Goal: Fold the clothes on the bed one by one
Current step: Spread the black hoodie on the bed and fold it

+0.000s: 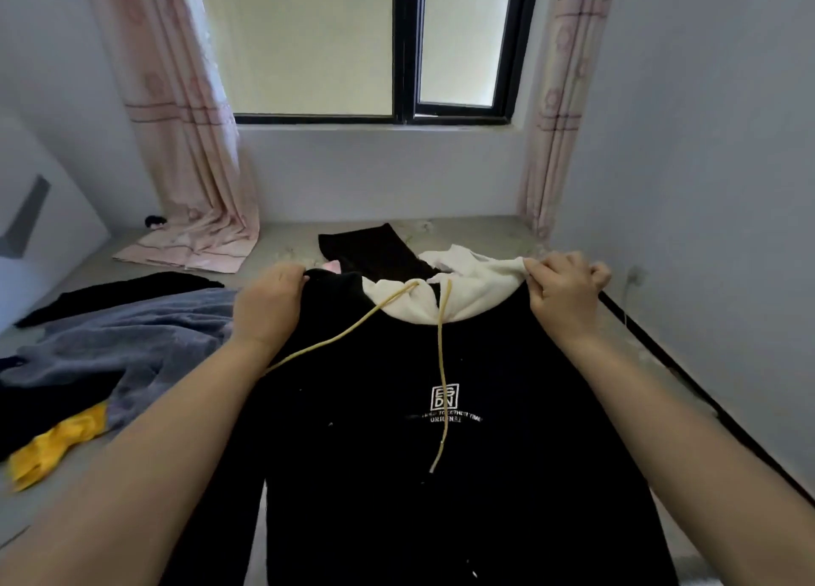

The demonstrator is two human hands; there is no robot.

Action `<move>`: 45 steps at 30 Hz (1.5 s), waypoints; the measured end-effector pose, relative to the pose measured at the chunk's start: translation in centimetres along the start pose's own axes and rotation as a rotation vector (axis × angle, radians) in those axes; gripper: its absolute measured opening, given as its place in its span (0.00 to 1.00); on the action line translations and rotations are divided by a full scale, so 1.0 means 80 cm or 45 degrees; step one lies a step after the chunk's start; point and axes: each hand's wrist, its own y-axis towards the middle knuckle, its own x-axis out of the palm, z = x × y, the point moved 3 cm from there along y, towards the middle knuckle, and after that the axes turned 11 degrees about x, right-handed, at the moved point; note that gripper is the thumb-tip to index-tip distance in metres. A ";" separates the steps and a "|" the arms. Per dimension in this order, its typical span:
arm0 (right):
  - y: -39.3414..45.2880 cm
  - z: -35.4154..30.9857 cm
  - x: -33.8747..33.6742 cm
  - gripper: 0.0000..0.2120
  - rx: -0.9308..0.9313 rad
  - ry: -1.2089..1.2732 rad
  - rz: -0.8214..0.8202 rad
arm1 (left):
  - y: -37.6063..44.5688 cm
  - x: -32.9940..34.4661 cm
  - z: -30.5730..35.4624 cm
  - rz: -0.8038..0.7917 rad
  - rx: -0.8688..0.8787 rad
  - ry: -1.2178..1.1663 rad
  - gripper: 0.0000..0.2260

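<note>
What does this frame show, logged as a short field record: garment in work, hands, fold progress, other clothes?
garment: black hoodie with white hood, front up on the bed
left hand: grips left shoulder
right hand: grips right shoulder by the hood
progress: spread flat, no fold made yet
other clothes: grey garment, yellow garment, black garment behind the hood

Black-framed window (454, 47), pink curtains (185, 144) either side, pale, perhaps bluish, walls (705, 144).
</note>
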 end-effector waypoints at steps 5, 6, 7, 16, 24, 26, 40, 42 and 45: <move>-0.026 0.018 0.158 0.08 0.057 0.077 -0.277 | -0.019 0.147 -0.060 -0.341 -0.380 -0.088 0.09; -0.031 0.021 0.189 0.08 0.085 0.100 -0.312 | -0.025 0.172 -0.069 -0.372 -0.436 -0.113 0.09; -0.038 0.023 0.217 0.08 0.126 0.124 -0.325 | -0.032 0.198 -0.077 -0.388 -0.478 -0.132 0.08; -0.271 0.072 0.358 0.11 0.378 -0.576 -1.694 | -0.207 0.393 -0.073 -1.618 -0.567 -0.164 0.10; -0.277 0.102 0.419 0.14 0.672 -0.446 -1.677 | -0.190 0.490 -0.046 -1.449 -0.851 -0.583 0.11; -0.265 0.097 0.450 0.17 0.776 -0.414 -1.719 | -0.178 0.518 -0.034 -1.430 -0.975 -0.700 0.16; -0.062 0.056 0.469 0.05 0.446 0.203 -0.494 | 0.028 0.467 -0.078 -0.212 -0.735 -0.634 0.08; -0.013 0.051 0.486 0.06 0.431 0.261 -0.351 | 0.083 0.463 -0.097 -0.051 -0.560 -0.495 0.07; 0.026 0.051 0.533 0.08 0.422 0.209 -0.373 | 0.130 0.487 -0.122 -0.083 -0.423 -0.364 0.05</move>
